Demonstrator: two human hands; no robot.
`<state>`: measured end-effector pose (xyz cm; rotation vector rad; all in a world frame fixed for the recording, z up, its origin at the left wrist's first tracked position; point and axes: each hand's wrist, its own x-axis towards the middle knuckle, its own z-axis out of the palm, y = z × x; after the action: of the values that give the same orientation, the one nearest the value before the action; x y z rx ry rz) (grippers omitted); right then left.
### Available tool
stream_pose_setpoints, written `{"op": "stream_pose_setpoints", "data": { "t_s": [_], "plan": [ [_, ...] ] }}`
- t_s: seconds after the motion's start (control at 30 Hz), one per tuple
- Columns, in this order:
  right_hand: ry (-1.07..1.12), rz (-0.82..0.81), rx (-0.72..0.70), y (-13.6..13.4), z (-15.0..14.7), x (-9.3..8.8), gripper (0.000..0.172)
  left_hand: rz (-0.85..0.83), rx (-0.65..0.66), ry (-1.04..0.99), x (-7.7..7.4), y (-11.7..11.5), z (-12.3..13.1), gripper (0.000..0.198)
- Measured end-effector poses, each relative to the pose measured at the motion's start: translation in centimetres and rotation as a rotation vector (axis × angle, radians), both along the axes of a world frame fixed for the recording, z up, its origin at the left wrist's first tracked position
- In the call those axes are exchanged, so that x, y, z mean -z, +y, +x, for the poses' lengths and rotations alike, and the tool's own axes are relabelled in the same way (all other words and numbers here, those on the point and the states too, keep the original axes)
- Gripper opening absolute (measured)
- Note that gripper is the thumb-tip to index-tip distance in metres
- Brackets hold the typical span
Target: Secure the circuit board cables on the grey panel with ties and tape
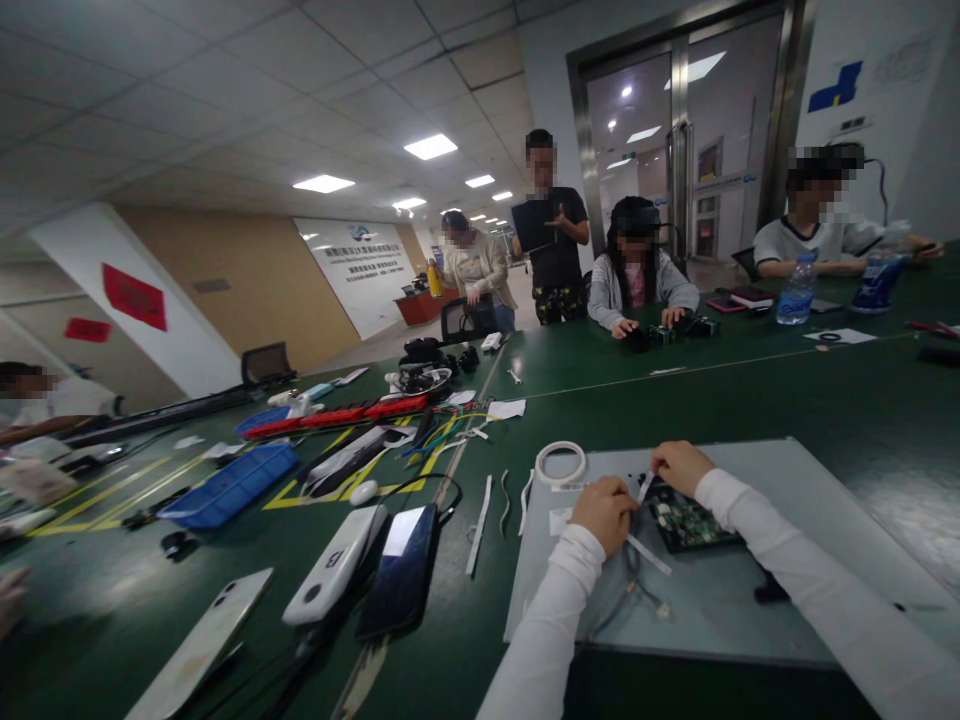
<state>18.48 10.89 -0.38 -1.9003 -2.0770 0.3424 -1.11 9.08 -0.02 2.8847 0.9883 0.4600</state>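
Both of my hands are over a grey panel (720, 610) that lies on the green table. My right hand (681, 467) is closed in a pinch on a short white strip (645, 487) at the edge of a green circuit board (686, 522). Just to its left, my left hand (604, 513) has its fingers drawn together on white strip material; a loose tail (649, 556) comes out below them. Whether this is one strip or two I cannot tell. A thin cable with a pale connector (660, 606) lies on the panel beneath my hands.
A white tape roll (540, 468) lies at the panel's far-left corner. Left are cut strips (480, 525), a dark phone (401, 580), a white power bank (335, 565), another phone (206, 640) and a blue bin (232, 488). Across the table people sit near bottles (796, 295).
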Motion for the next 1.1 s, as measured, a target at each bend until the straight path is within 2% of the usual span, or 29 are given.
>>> {"op": "stream_pose_setpoints", "data": {
  "t_s": [0.57,1.1],
  "plan": [
    [-0.172,-0.065,-0.066,-0.8,-0.4,-1.1,0.031,-0.010,-0.013,0.008,-0.2,-0.2,0.1,0.023],
    [-0.202,-0.108,-0.055,-0.7,0.4,-1.0,0.029,-0.021,-0.012,0.006,-0.3,-0.2,0.1,0.026]
  ]
}}
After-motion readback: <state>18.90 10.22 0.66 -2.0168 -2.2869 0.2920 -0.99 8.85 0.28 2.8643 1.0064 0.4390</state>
